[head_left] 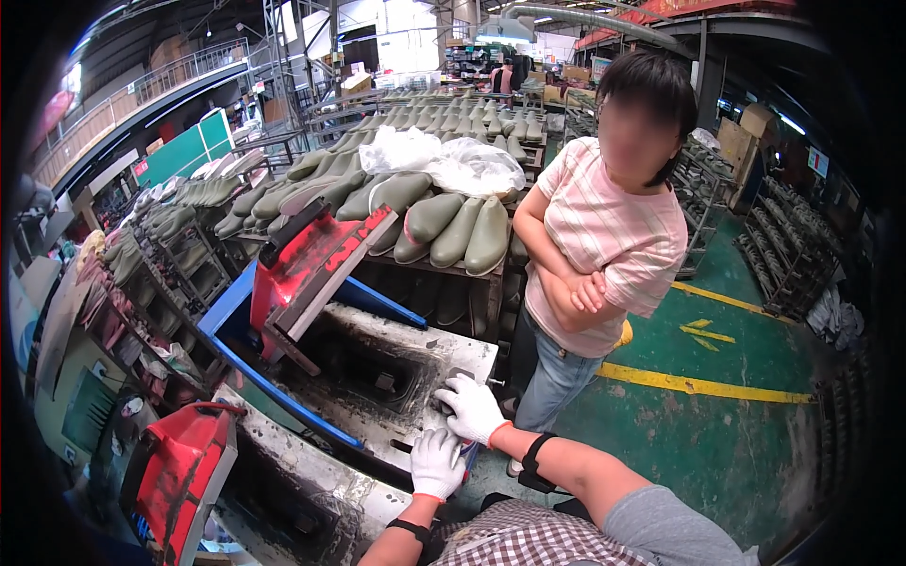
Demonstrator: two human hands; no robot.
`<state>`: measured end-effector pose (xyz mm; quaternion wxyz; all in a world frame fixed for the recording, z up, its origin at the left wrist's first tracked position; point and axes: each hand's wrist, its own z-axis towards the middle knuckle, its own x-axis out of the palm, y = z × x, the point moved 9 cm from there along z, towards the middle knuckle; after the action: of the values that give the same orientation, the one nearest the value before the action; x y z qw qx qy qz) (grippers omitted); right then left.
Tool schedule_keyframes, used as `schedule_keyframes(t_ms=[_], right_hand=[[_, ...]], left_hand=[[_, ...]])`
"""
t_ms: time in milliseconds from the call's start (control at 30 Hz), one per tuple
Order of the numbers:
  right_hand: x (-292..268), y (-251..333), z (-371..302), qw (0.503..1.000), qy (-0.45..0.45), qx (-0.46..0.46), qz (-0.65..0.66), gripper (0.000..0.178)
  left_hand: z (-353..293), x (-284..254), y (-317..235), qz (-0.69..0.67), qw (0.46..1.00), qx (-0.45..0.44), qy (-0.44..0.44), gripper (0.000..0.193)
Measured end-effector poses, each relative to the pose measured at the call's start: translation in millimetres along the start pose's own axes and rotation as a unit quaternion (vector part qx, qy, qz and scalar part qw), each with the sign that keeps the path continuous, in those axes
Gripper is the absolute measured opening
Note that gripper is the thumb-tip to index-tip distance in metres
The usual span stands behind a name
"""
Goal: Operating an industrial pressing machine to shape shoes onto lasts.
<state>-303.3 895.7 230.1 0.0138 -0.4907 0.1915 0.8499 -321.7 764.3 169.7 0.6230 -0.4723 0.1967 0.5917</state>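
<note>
White gloves with orange cuffs cover both my hands. My left hand [437,464] rests at the near edge of a worn metal machine top [453,363], its fingers stretched out and nothing seen in them. Just to the right and farther forward, my right hand [473,408] lies on that same top with its fingers apart, also holding nothing visible. Beyond them is a blackened cavity [363,363] sunk in the top. A red lid [316,259] with scuffed paint stands raised over it, beside a blue frame [274,401].
A second machine with a raised red lid [184,476] stands at the lower left. Behind, racks carry many olive-green shoe lasts [486,236], with clear plastic bags [444,158] on top. Close by at right, a person [604,217] stands with folded arms on the green floor [717,453].
</note>
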Motion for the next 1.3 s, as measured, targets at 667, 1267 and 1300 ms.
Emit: schedule_keyframes(t_ms=[667,1267,1300], right_hand=[[0,-1,-1,1.0,-0.017,-0.004,-0.008,0.045],[-6,6,0,1.0,-0.023,-0.01,-0.003,0.046],[-4,8,0,1.0,-0.02,-0.008,-0.001,0.045]], left_hand=[[4,-4,-5,-0.004,1.0,0.011,-0.005,0.042],[-1,1,2,0.005,0.998,-0.028,0.049,0.045],[-2,-1,1,0.009,0.999,-0.018,0.038,0.045]])
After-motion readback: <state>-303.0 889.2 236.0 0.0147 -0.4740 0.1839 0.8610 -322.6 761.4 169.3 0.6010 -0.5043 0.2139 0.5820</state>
